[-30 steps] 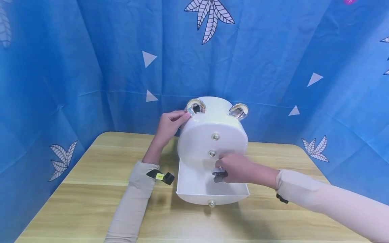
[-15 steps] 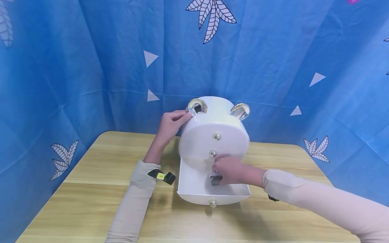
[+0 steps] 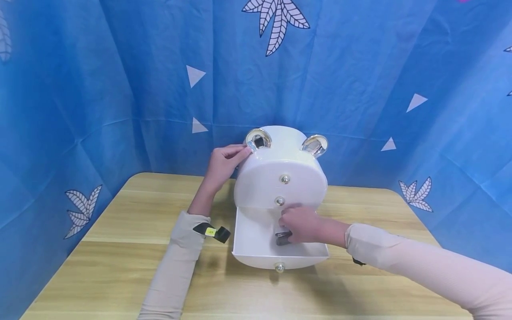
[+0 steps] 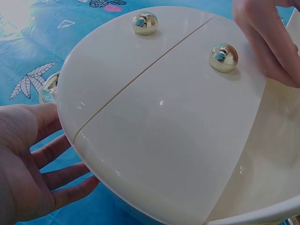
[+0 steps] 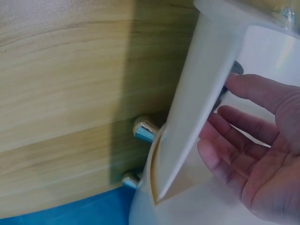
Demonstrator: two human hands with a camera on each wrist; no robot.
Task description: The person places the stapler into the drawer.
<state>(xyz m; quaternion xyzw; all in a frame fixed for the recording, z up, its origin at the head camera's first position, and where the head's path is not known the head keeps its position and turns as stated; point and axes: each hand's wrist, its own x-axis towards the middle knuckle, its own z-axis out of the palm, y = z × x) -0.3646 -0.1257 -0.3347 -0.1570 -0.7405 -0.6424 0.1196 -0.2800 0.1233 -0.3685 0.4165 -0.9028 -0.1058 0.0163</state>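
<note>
A white rounded storage box (image 3: 256, 186) with shiny gold ears and round gold knobs stands on the table, its bottom drawer (image 3: 252, 242) pulled out. My left hand (image 3: 224, 164) rests against the box's left side below the ear; in the left wrist view its extended fingers (image 4: 63, 176) touch the rim. My right hand (image 3: 302, 224) is down inside the drawer, pinching a small dark grey stapler (image 3: 282, 239) between thumb and fingers. The right wrist view shows only a bit of the stapler (image 5: 237, 68), the rest hidden behind the drawer wall and fingers.
The wooden table (image 3: 140, 249) extends on both sides and in front of the box. A blue patterned curtain (image 3: 160, 89) hangs behind and at both sides. The drawer's front knob (image 3: 280, 267) sticks out toward the person.
My right hand has moved slightly left and down in the drawer with the stapler, which now sits lower. My left hand and the box have stayed in place.
</note>
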